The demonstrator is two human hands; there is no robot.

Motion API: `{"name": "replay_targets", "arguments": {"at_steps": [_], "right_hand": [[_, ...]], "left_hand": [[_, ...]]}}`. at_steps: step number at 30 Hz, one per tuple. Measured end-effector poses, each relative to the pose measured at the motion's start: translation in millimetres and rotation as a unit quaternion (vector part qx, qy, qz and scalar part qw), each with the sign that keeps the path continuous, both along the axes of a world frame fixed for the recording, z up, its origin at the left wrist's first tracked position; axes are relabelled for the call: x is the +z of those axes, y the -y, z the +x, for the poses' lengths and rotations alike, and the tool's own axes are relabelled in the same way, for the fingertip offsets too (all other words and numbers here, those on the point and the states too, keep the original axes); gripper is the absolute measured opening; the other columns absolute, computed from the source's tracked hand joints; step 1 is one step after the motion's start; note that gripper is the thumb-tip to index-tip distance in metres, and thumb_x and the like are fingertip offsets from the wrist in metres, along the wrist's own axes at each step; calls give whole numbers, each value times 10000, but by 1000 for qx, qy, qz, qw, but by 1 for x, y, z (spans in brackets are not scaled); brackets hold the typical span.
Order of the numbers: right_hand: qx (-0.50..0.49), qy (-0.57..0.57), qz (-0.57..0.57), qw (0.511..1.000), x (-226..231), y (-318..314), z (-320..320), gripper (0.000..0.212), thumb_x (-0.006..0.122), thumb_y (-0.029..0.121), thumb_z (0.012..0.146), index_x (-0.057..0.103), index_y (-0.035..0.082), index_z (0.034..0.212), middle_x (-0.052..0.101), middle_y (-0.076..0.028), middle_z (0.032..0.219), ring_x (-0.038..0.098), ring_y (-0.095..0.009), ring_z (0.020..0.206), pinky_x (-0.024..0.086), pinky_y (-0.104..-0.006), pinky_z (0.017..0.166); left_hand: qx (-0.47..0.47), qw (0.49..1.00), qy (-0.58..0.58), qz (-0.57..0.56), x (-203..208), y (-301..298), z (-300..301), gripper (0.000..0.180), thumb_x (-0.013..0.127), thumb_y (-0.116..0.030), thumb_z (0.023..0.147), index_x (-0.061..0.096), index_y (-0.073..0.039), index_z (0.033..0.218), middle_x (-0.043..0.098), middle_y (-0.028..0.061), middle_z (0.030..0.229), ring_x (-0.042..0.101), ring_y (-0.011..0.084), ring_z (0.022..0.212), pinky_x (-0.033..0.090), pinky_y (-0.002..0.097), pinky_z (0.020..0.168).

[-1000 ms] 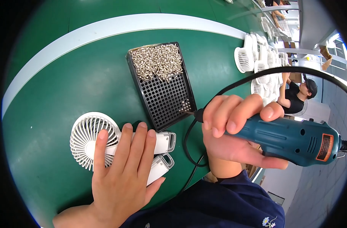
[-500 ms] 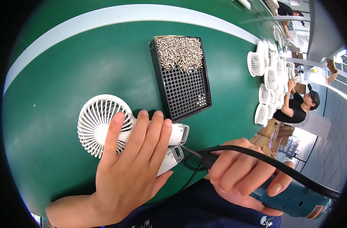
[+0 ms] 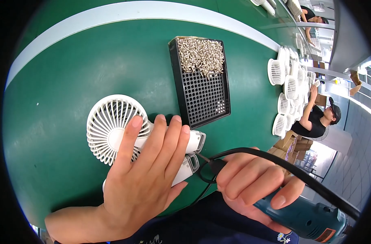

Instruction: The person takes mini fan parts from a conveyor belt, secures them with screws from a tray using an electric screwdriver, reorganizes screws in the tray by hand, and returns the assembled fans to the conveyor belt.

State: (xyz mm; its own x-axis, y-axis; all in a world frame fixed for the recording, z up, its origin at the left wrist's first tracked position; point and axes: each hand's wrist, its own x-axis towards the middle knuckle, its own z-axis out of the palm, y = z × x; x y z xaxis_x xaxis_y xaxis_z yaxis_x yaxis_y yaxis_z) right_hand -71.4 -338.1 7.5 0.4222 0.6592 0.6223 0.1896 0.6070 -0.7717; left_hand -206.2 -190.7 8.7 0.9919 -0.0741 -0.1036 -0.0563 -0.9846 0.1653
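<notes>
My left hand (image 3: 147, 179) lies flat with fingers stretched over a white handheld fan (image 3: 116, 138), pressing on its handle. Beneath the same hand, nearer to me, a second white fan handle (image 3: 184, 170) shows; most of that fan is hidden. Both handles have a grey loop at their right end. Wrapped in my right hand (image 3: 252, 179) is a teal electric screwdriver (image 3: 303, 217) with a black nose. Its thin bit points left, the tip at or very close to the handle ends; whether it touches a screw cannot be made out.
Beyond the fans stands a black perforated tray (image 3: 206, 97) heaped with small silver screws. A black cable (image 3: 291, 173) loops across my right hand. Several white fans (image 3: 291, 87) are piled at the right. A co-worker (image 3: 319, 118) in black sits beyond them at the green table (image 3: 63, 73).
The whole view has shifted slightly, so the tray and fans appear farther right. My right hand with the screwdriver has come a little left, closer to the fan handles. My left hand keeps its place on the fan.
</notes>
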Motion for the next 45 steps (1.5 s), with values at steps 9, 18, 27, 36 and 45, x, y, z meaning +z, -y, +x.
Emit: {"name": "replay_targets", "arguments": {"at_steps": [9, 18, 27, 36, 45], "right_hand": [[25, -11, -8, 1000, 3, 4, 5, 354, 658, 329, 989, 417, 83, 1074, 598, -126, 721, 593, -279, 546, 503, -415, 488], [-107, -77, 49, 990, -7, -5, 67, 828, 495, 823, 896, 533, 76, 1250, 535, -56, 783, 515, -153, 527, 421, -317, 428], [-65, -81, 49, 993, -18, -4, 76, 996, 383, 951, 805, 471, 69, 1259, 556, -106, 815, 580, -217, 595, 492, -358, 509], [-75, -62, 17, 995, -16, -7, 75, 898, 409, 881, 881, 515, 74, 1261, 545, -72, 796, 526, -182, 532, 444, -341, 459], [-7, -30, 51, 998, -20, -2, 73, 938, 473, 872, 856, 435, 47, 1301, 575, -161, 907, 589, -245, 684, 503, -382, 581]], "left_hand": [[63, 993, 12, -96, -10, 11, -2, 872, 662, -551, 801, 496, 8, 1450, 503, 130, 1495, 467, 295, 1390, 216, 598, 1229], [62, 992, 19, -106, -12, 12, -4, 894, 674, -543, 789, 500, 46, 1439, 517, 172, 1465, 466, 343, 1385, 211, 639, 1212], [65, 990, 23, -125, -13, 12, 0, 895, 685, -527, 774, 501, 58, 1427, 526, 179, 1450, 467, 358, 1381, 208, 657, 1201], [68, 989, 22, -128, -13, 12, 1, 893, 685, -521, 768, 504, 62, 1420, 527, 180, 1448, 475, 362, 1373, 194, 653, 1209], [61, 991, 21, -116, -13, 12, -1, 894, 672, -541, 791, 498, 60, 1429, 515, 183, 1464, 460, 359, 1386, 214, 647, 1208]]}}
